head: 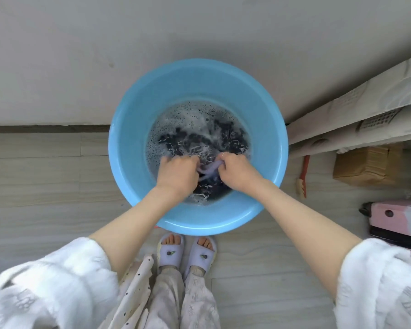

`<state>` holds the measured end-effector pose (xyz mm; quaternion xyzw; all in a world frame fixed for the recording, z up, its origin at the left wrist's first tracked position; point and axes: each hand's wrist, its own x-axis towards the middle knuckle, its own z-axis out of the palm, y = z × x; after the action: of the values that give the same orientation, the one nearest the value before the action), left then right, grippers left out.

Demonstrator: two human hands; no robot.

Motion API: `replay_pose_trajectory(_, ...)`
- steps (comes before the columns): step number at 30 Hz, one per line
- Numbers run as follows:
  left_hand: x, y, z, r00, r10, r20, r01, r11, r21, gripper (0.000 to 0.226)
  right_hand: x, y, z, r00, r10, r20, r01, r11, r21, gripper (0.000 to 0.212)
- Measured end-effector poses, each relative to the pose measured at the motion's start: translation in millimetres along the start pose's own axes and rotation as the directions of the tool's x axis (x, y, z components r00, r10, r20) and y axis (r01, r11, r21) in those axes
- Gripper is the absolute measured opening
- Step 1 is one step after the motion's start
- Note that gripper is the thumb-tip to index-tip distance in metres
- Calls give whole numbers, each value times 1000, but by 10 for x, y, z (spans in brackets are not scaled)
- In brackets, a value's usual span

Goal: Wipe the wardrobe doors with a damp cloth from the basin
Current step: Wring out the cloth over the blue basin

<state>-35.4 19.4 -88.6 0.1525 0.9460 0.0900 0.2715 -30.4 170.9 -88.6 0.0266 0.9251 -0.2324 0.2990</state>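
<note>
A round blue basin [138,119] stands on the floor in front of my feet, part filled with dark, foamy water. Both my hands are down in it. My left hand [178,172] and my right hand [237,170] each grip one end of a pale lilac cloth [208,169], which is bunched between them just above the water. A dark fabric [226,136] lies soaking under the foam behind my hands. No wardrobe door shows in this view.
A plain grey wall [105,55] rises just behind the basin. At the right are a bed edge [356,108], a red-handled brush [303,176], a cardboard box [365,165] and a pink case [399,219]. Light wood-look flooring [45,181] lies at the left.
</note>
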Motion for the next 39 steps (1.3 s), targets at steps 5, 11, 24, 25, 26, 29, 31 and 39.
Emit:
replay_pose_trajectory(5,132,-174,-187,998,-50,-39,38,965,-258,28,110,93,-106,968,252,-11,-242,939,246,24)
replay_pose_trajectory(11,49,-75,81,974,219,52,-224,965,137,78,-28,94,36,998,-68,-5,62,930,-362,76)
replay_pose_trajectory(24,176,-180,-21,958,250,-143,-279,929,-244,46,176,-96,-137,932,258,253,-361,694,622,17)
replay_pose_trajectory(25,137,-183,-44,942,288,-172,-328,899,-290,53,154,-101,-202,904,225,364,-427,541,725,15)
replay_pose_trajectory(26,97,-182,-51,925,333,-184,-376,875,-306,60,133,-93,-249,868,163,469,-492,408,769,18)
replay_pose_trajectory(29,29,-94,-110,919,362,-154,-393,843,-366,72,32,-139,-433,770,3,638,-587,395,706,20)
replay_pose_trajectory(31,38,-41,-179,943,316,-103,-330,855,-399,68,-34,-209,-529,723,-44,689,-577,510,638,17)
replay_pose_trajectory(39,123,34,-453,928,363,-81,-329,903,276,28,-81,-439,-747,822,51,568,-84,996,32,25)
